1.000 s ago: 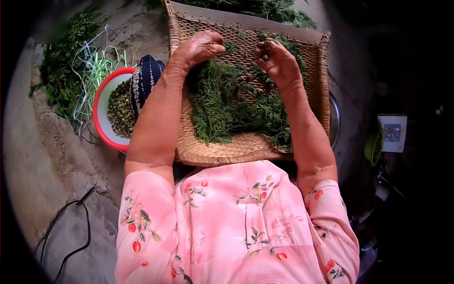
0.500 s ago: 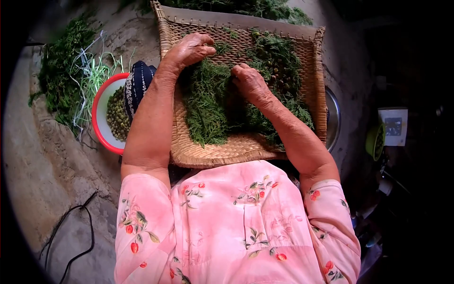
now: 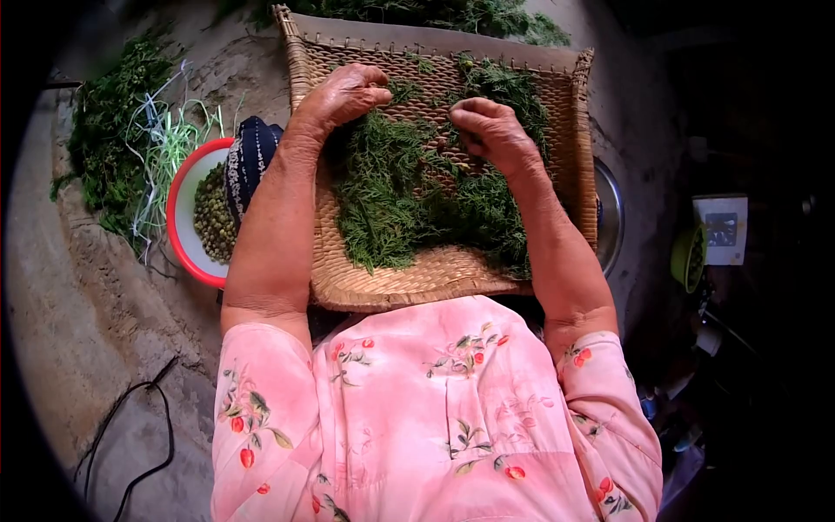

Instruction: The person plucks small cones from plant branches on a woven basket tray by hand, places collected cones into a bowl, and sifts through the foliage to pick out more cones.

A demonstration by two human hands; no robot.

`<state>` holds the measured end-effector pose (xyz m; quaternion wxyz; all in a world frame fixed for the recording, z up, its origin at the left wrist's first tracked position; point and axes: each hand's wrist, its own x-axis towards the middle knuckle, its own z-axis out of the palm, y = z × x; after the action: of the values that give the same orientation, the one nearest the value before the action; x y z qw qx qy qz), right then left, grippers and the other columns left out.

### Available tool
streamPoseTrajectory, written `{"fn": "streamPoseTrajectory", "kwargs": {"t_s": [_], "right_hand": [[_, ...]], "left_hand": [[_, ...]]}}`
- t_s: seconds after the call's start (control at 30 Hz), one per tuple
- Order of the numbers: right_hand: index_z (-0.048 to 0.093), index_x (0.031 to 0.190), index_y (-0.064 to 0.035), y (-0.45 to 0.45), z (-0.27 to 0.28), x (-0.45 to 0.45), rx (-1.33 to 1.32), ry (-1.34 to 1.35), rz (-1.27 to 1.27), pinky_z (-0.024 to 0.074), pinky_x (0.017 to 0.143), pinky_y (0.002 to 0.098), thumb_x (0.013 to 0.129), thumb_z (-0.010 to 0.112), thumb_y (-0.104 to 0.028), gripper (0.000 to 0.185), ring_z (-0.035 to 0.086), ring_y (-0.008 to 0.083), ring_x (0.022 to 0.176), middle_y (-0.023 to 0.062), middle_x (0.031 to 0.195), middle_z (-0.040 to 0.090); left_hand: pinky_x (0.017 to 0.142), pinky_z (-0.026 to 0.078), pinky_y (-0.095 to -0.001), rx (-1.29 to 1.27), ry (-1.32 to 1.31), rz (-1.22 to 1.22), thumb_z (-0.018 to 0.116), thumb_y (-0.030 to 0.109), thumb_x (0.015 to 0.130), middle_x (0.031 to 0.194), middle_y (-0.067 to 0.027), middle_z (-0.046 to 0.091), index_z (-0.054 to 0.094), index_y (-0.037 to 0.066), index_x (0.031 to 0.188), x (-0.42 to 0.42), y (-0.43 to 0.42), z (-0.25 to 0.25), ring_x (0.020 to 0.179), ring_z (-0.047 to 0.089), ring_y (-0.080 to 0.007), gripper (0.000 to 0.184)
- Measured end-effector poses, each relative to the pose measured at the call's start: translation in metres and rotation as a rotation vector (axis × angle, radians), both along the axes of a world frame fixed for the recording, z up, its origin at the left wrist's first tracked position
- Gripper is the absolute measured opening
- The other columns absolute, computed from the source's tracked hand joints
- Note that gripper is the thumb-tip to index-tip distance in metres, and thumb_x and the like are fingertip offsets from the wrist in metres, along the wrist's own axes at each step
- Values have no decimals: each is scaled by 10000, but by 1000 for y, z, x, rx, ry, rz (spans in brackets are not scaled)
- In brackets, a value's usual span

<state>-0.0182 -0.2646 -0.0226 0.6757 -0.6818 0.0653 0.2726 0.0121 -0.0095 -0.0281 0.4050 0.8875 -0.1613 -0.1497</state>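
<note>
A woven basket tray rests in front of my body, with feathery green sprigs heaped over its left and middle. Over the upper left of the tray is my left hand, its fingers curled and pressed together above the sprigs; what they hold, if anything, is hidden. My right hand is over the upper right part, thumb and fingers pinched together. Whatever sits in that pinch is too small to make out. More sprigs lie beyond the right hand, and another clump is below it.
Left of the tray stands a red-rimmed bowl of small green seed cones, partly covered by dark cloth. Beside it lie pale plastic strips and more greenery. A metal basin shows at right, a black cable lower left.
My right hand has moved right, away from the middle heap, uncovering sprigs and bare weave there. My left hand has hardly moved.
</note>
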Motion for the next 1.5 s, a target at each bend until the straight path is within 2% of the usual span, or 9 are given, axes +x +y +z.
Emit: {"fn": "streamPoseTrajectory", "kwargs": {"t_s": [0.2, 0.3, 0.4, 0.6, 0.83, 1.0, 1.1, 1.33, 1.5], "right_hand": [[581, 939, -47, 11, -39, -17, -858, -830, 475, 465, 700, 406, 716, 645, -86, 236, 567, 349, 796, 156, 838, 581], [566, 960, -60, 14, -35, -14, -874, -990, 473, 466, 597, 367, 765, 628, -97, 208, 578, 275, 676, 111, 783, 587], [574, 926, -62, 11, -8, -11, -280, -45, 232, 338, 398, 208, 855, 583, -132, 100, 467, 60, 506, 0, 713, 545], [586, 930, -74, 10, 15, -10, 555, 130, -119, 419, 448, 215, 827, 637, -202, 172, 507, 87, 577, 17, 744, 560], [610, 885, -20, 22, 1, -14, 104, 28, 150, 353, 399, 207, 763, 682, -98, 161, 463, 58, 504, 2, 639, 534], [577, 932, -41, 33, -20, -29, -669, -429, 553, 480, 664, 288, 728, 704, -66, 242, 564, 123, 736, 37, 767, 609], [567, 938, -33, 30, -34, -30, -652, -666, 562, 484, 658, 298, 746, 692, -77, 233, 573, 139, 722, 42, 751, 602], [580, 925, -71, 6, 13, -8, 331, 128, 50, 474, 521, 255, 783, 658, -148, 180, 579, 123, 634, 48, 788, 609], [590, 883, -41, -12, 16, -10, -38, 54, 116, 372, 428, 207, 841, 618, -150, 120, 500, 66, 572, 22, 719, 567]], "left_hand": [[796, 470, -347, 3, 14, 2, 576, 289, 812, 1013, -158, 618, 573, 7, 1105, 0, 0, 1, 934, 588, -256, 407], [799, 470, -344, 7, 39, 9, 576, 284, 816, 1021, -154, 618, 571, 8, 1109, -2, -1, 5, 934, 588, -249, 403], [803, 470, -342, 17, 39, 17, 576, 284, 821, 1026, -152, 618, 569, 8, 1114, -2, -1, 6, 936, 587, -246, 403], [807, 468, -338, 16, 50, 19, 582, 282, 819, 1028, -146, 617, 565, 5, 1118, 1, -2, 2, 943, 583, -245, 407], [804, 466, -335, 9, 41, 27, 578, 286, 820, 1023, -148, 618, 562, 3, 1120, -3, -2, 7, 939, 585, -241, 413], [808, 465, -337, 19, 23, 26, 579, 289, 817, 1027, -150, 617, 563, 4, 1119, -1, -1, 1, 939, 586, -243, 416], [808, 465, -337, 14, 30, 17, 580, 287, 814, 1027, -150, 618, 565, 4, 1117, -1, -1, 3, 941, 585, -244, 415], [798, 467, -334, 8, 32, 4, 578, 277, 811, 1019, -148, 619, 568, 1, 1115, -2, -1, 5, 927, 588, -239, 410], [783, 467, -332, -2, 17, -1, 575, 270, 808, 1000, -144, 621, 567, 1, 1121, -1, -1, 3, 900, 590, -231, 412]]}}
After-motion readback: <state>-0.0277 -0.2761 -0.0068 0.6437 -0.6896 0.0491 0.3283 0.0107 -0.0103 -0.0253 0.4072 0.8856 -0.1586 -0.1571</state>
